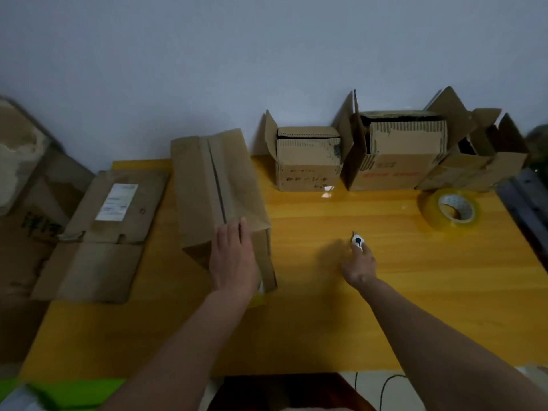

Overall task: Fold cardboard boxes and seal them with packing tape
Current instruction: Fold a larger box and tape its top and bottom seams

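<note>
A folded-up cardboard box stands on the yellow table, its two top flaps closed with a seam down the middle. My left hand lies flat on the near end of its top, fingers straight. To the right, my right hand grips a small white cutter with a dark button, its tip pointing away from me just above the table. A roll of clear yellowish packing tape lies flat at the far right.
A flattened box with a white label lies at the table's left. Three open boxes stand along the wall at the back. More cardboard leans at the far left. A dark cable hangs below the table's front edge.
</note>
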Demonstrator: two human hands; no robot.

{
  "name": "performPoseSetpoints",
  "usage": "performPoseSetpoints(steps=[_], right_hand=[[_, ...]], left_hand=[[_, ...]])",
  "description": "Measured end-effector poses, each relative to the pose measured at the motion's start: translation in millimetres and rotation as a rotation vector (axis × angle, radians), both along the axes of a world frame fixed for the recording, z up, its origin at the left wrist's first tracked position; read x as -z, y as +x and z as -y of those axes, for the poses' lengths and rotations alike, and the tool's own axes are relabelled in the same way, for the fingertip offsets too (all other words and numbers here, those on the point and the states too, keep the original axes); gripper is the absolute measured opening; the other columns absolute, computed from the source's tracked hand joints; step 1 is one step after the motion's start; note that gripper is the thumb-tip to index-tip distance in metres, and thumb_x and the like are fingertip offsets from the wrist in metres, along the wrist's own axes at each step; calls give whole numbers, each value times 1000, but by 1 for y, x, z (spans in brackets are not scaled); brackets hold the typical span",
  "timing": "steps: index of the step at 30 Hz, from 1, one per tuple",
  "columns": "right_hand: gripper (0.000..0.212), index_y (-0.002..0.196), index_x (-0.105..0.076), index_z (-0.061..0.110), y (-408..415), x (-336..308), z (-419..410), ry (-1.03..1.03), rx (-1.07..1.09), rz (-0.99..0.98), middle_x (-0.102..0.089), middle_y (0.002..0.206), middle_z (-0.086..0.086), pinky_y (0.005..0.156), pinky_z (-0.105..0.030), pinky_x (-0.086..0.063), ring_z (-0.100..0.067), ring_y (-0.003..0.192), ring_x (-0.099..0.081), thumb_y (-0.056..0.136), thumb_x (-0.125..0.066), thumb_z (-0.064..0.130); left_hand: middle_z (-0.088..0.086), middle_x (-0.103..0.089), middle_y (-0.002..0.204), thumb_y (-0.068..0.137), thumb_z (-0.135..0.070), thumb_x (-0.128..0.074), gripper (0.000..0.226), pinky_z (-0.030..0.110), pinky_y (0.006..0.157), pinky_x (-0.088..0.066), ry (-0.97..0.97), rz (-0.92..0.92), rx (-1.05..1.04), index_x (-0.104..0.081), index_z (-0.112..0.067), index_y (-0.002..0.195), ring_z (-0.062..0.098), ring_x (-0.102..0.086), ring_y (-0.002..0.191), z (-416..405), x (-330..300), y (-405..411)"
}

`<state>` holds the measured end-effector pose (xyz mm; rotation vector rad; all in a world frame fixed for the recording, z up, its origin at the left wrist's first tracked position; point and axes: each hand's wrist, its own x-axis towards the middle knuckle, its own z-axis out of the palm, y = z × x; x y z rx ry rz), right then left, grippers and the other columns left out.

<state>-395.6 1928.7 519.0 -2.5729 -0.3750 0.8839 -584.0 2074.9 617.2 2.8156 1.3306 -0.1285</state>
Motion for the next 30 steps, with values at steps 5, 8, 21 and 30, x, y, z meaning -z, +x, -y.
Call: performPoseSetpoints(steps=[5, 8, 21, 30], right_hand=[[62, 150, -21, 10, 31, 20, 6, -32, -53, 18, -13, 157, -16, 114, -39, -17, -35, 143, -19, 95, -49, 16], [60, 147, -26, 5, 37, 25, 6, -25, -179, 75, -22, 154, -19, 112, -38, -22, -35, 139, -27, 93, -52, 11], [19, 103, -54, 4, -7, 30, -13, -54, -446, 239, -49, 112, -19, 76, -40, -40, -35, 102, -46, 94, -57, 21], [24, 102, -61, 6, -74, -64, -37, 730, -595, 348, -59, 99, -9, 76, -34, -44, -23, 94, -53, 96, -49, 26]], left_hand=[[13, -41, 146, 83, -6, -65, 67, 37, 117, -1, 13, 268, 2, -37, -5, 144, 30, -32, 140, 2, 8, -7], [19, -57, 130, 68, 14, -67, 62, 48, 113, -18, 28, 389, -2, -57, 1, 127, 39, -51, 125, 1, 15, -12], [2, -60, 121, 71, 4, -63, 72, 47, 97, -41, 67, 435, -76, -51, -21, 138, 24, -48, 113, 6, 19, -41], [-7, -54, 132, 78, 12, -46, 63, 10, 97, -32, -301, 815, -131, -46, -17, 135, 14, -46, 120, -1, 25, -57]])
